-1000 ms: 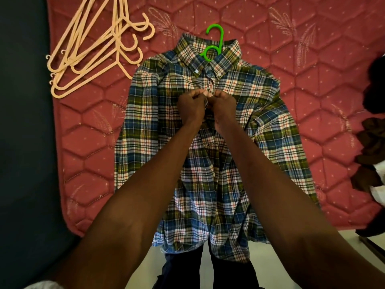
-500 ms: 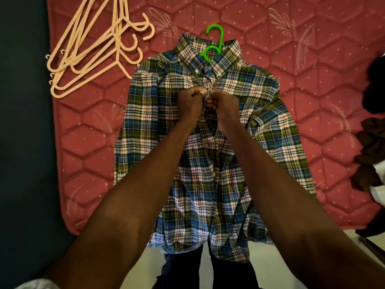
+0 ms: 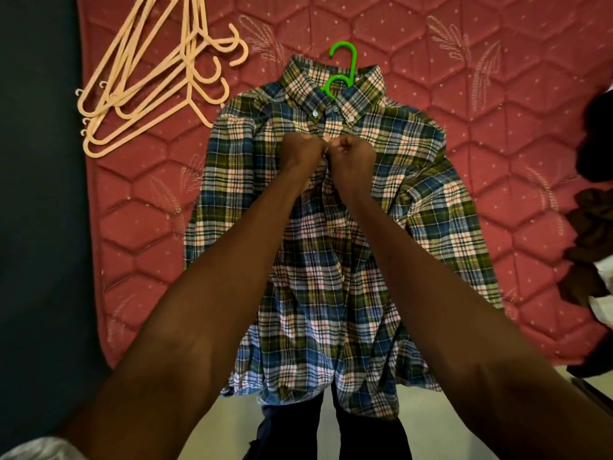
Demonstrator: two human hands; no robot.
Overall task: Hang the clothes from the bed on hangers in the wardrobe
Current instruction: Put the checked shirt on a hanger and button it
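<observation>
Across the bed's [image 3: 497, 94] near edge lies the plaid shirt [image 3: 331, 277], green hanger [image 3: 345, 66] already inside; both hands [image 3: 330, 152] pinch its placket, buttoning. Wardrobe hanging and the right-edge dark clothes [image 3: 590, 234] remain.

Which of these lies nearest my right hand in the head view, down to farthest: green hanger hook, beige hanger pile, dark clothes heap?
From the right hand:
1. Green hanger hook, just beyond it at the shirt collar.
2. Dark clothes heap, at the right edge.
3. Beige hanger pile, far upper left.
</observation>
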